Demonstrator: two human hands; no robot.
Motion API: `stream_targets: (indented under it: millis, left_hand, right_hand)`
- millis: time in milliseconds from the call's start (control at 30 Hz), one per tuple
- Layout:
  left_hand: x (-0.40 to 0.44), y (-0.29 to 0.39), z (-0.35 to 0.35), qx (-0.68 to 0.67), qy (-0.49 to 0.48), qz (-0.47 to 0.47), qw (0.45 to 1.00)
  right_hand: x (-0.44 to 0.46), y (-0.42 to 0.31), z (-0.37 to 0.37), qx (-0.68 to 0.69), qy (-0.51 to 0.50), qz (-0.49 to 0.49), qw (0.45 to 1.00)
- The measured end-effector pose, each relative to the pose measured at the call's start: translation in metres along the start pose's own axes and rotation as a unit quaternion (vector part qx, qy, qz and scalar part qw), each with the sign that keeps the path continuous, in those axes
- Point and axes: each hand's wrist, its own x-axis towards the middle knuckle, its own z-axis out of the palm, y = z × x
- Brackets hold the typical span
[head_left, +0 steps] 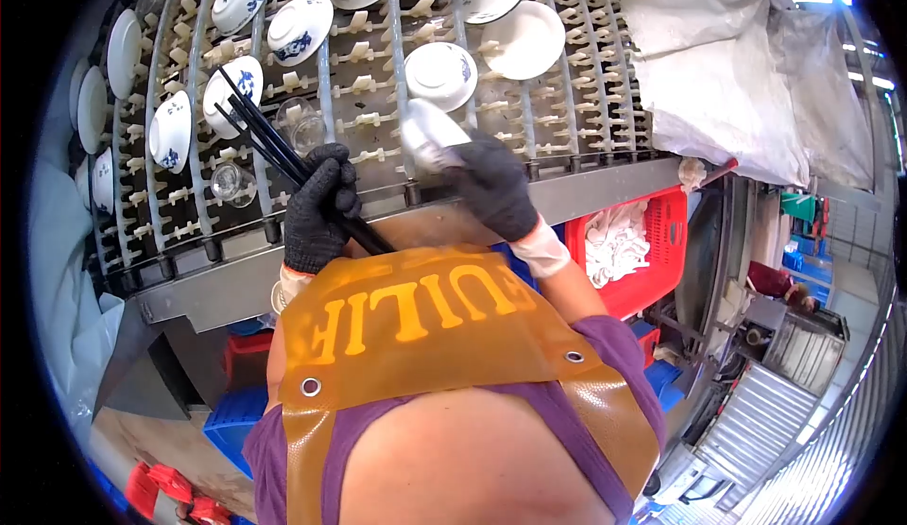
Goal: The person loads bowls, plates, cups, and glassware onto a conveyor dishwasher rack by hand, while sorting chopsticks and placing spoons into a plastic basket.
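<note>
Black gloves cover both hands. My left hand is closed around a bundle of black chopsticks, which slant up and left over the rack conveyor. A white bowl, blurred by motion, is in the grip of my right hand above the conveyor's near edge. Just beyond it, another white bowl lies upside down on the pegs. Two clear glasses, one a glass near the front edge and one a glass behind the chopsticks, rest near my left hand.
Several blue-patterned bowls and a white plate sit on the conveyor. Along its front runs a metal rail. A red basket with white cloths stands at right, below a white sheet. A blue crate is at lower left.
</note>
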Motion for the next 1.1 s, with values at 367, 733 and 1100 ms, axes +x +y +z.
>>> stream_targets:
  millis: [367,733,1100]
  left_hand:
    - [-0.001,-0.025,0.057,0.314,-0.011,-0.019,0.949]
    - [0.000,-0.080,0.081,0.393,-0.138,-0.125,0.900]
    - [0.017,-0.092,0.085,0.207,-0.106,-0.016,0.973]
  right_hand:
    - [-0.004,0.069,-0.054,-0.079,0.161,0.070,0.981]
    - [0.054,0.014,-0.069,0.198,-0.124,-0.121,0.965]
    - [-0.095,-0.003,-0.007,0.360,-0.079,0.207,0.906]
